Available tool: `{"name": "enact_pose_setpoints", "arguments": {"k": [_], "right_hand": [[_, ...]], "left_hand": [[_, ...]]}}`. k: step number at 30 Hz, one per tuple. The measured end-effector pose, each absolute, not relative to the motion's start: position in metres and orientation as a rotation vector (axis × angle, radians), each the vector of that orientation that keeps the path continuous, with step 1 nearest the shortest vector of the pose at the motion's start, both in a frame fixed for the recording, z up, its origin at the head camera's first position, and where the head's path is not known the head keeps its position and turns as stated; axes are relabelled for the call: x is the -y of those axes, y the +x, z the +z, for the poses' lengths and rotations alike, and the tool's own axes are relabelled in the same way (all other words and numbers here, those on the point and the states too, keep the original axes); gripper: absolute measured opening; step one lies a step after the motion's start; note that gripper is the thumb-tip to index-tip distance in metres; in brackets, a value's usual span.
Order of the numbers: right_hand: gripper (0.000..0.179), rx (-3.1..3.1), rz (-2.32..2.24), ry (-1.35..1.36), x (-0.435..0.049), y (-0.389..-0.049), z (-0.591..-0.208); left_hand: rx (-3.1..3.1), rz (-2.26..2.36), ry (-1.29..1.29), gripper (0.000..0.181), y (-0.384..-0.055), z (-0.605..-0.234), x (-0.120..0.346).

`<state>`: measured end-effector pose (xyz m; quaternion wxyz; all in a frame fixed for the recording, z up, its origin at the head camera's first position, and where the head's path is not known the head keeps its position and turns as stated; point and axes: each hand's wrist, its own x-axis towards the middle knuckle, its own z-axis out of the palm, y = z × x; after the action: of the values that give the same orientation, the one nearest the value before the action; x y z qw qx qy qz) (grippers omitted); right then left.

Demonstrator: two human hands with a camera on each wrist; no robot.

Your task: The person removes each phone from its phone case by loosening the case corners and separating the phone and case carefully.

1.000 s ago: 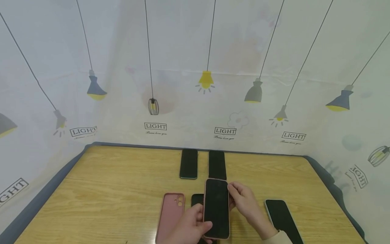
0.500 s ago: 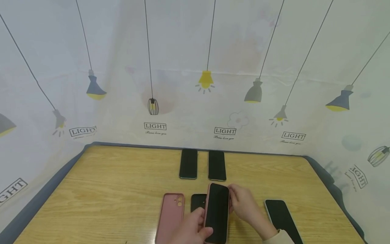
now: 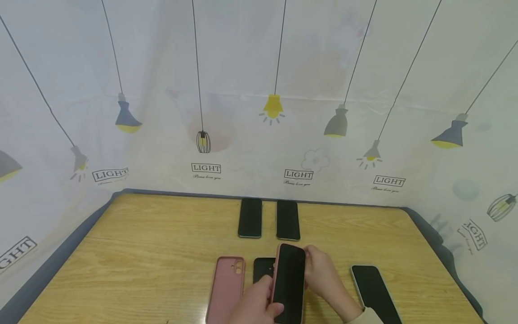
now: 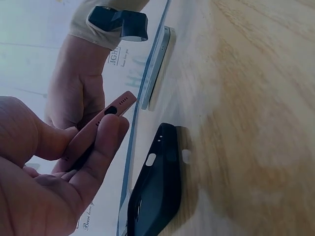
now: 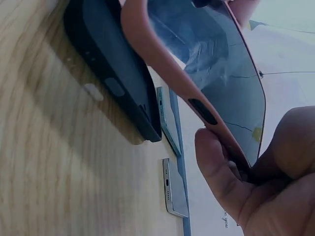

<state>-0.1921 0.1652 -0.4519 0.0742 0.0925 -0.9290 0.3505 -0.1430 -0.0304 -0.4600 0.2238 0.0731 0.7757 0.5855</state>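
Note:
A phone (image 3: 289, 283) with a dark screen sits in a pink phone case (image 5: 174, 73), held above the table and tilted so its left side shows. My left hand (image 3: 256, 303) grips its lower left, with the thumb over the front edge and fingers behind. At the upper right edge, my right hand (image 3: 323, 274) pinches the cased phone between thumb and fingers. Beneath and behind it a black phone case (image 4: 162, 182) lies on the table, partly hidden by my left hand and the phone. Left of that lies another pink phone case (image 3: 226, 288), its inside facing up.
Two dark-screened phones, one at left (image 3: 250, 218) and one at right (image 3: 288, 220), lie near the back edge of the wooden table (image 3: 162, 252). A light-edged phone (image 3: 374, 290) rests by my right forearm. A printed curtain (image 3: 243, 67) surrounds the table.
The cased phone has come lower and nearer to me and has turned, so its left side shows more. Both hands have moved with it, keeping their hold.

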Motion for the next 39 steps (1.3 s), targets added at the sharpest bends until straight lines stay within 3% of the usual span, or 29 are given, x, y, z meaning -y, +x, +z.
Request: {"name": "enact_pose_setpoints", "arguments": {"k": [8,18,31,39], "right_hand": [[0.02,2.749,1.163,0.276,-0.167,-0.19,-0.446],[0.023,2.721,1.646,0.188,-0.176,-0.192,-0.438],[0.031,2.6,2.135,0.444,-0.185,-0.191,-0.441],[0.035,2.649,2.212,0.598,-0.188,-0.185,-0.445]], "left_hand": [[-2.118,1.637,0.152,0.024,-0.139,-0.455,0.033],[-2.089,1.724,0.26,0.024,-0.142,-0.459,0.04],[-1.909,1.901,0.243,0.025,-0.15,-0.46,0.048],[-1.988,1.917,0.248,0.032,-0.158,-0.457,0.054]]}}
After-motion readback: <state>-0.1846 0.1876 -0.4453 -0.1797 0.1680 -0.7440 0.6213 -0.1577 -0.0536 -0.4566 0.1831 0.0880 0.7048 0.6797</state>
